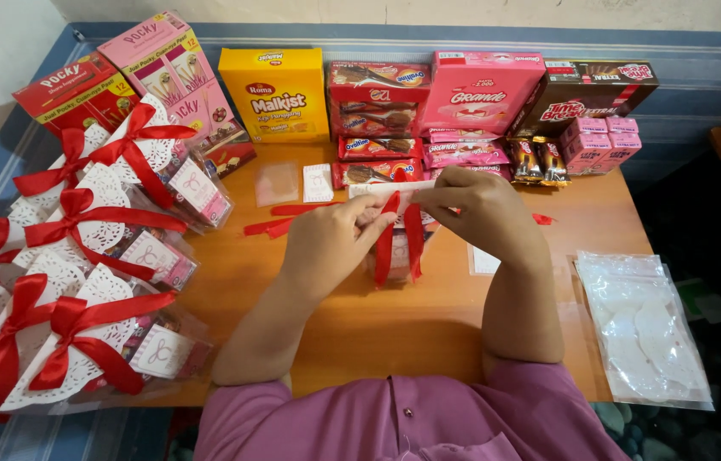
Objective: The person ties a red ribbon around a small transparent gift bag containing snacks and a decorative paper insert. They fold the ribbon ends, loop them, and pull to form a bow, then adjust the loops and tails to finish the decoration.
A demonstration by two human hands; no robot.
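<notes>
both forearms are resting on the wooden counter [377,333]. the left hand [331,243] and the right hand [484,209] are meeting at mid-counter, fingers closed in a pinch on the red ribbon [386,243], which is hanging in two strands over a small clear packet [396,256] standing under the hands. finished packets with red bows [79,333] are lying in rows at the left. a clear bag of white doilies [642,329] is lying at the right edge. snack boxes [279,94] are lining the far edge.
</notes>
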